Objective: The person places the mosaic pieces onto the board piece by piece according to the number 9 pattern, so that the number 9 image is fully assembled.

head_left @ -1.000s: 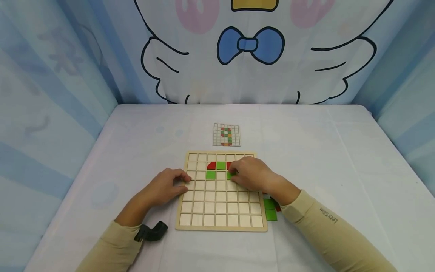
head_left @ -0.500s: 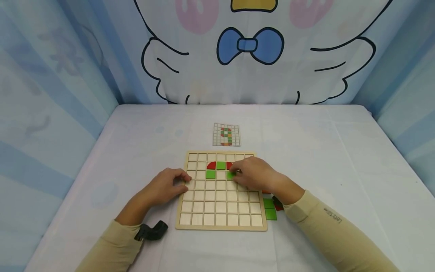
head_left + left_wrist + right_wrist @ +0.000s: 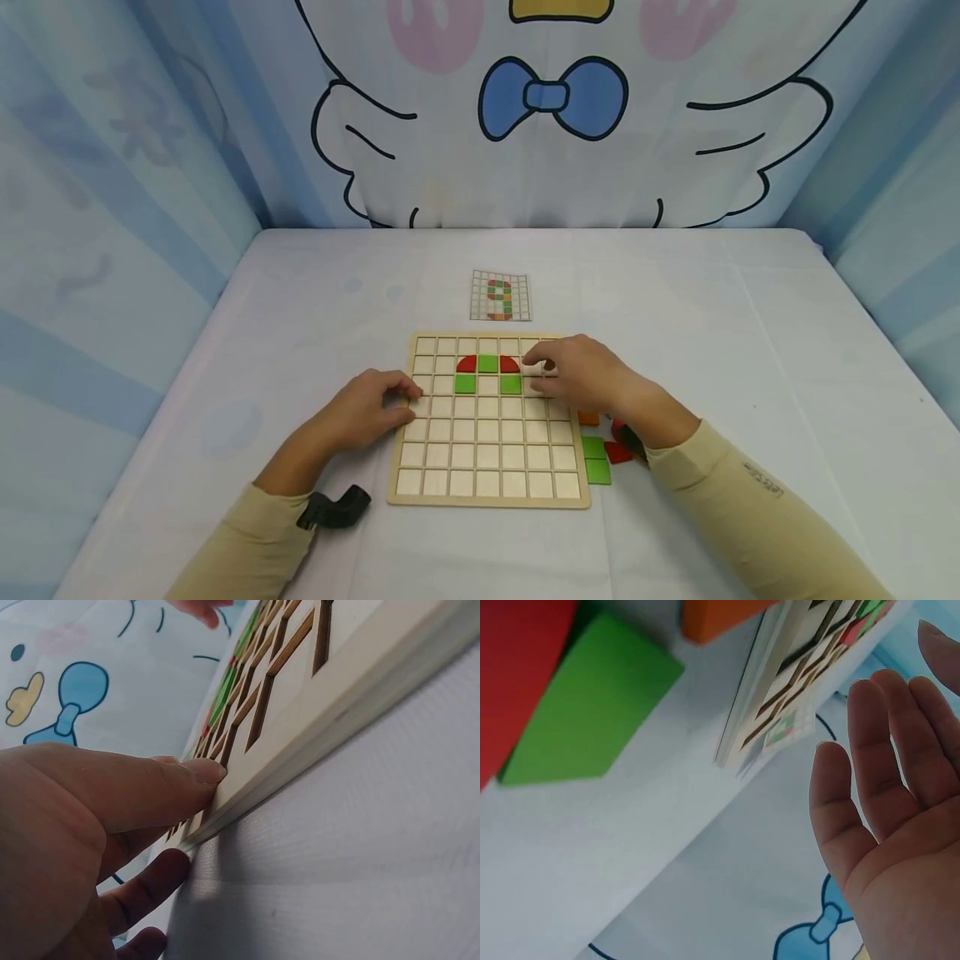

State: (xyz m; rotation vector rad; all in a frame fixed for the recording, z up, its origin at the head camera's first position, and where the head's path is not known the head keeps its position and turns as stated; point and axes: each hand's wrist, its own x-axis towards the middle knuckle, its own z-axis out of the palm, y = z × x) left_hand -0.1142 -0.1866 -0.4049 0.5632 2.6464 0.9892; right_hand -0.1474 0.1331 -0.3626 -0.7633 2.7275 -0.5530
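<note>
A wooden grid board (image 3: 487,502) lies flat on the table. Two red quarter-round tiles (image 3: 467,364) sit in its second row with a green square tile (image 3: 487,364) between them. Below the red ones, two more green squares (image 3: 511,384) fill cells of the third row. My left hand (image 3: 367,412) touches the board's left edge with thumb and finger; in the left wrist view a fingertip (image 3: 210,771) rests on the rim. Over the board's upper right hovers my right hand (image 3: 588,379), fingers spread and holding nothing; its palm shows bare in the right wrist view.
Loose green tiles (image 3: 597,471), red pieces (image 3: 618,452) and an orange tile (image 3: 588,418) lie at the board's right side, partly behind the right wrist. A pattern card (image 3: 500,296) lies beyond the board. A printed curtain (image 3: 547,183) hangs behind the table.
My right hand has let go of the green tile in the third row and drawn back to the right, uncovering it and the red tile above. The left hand stays put.
</note>
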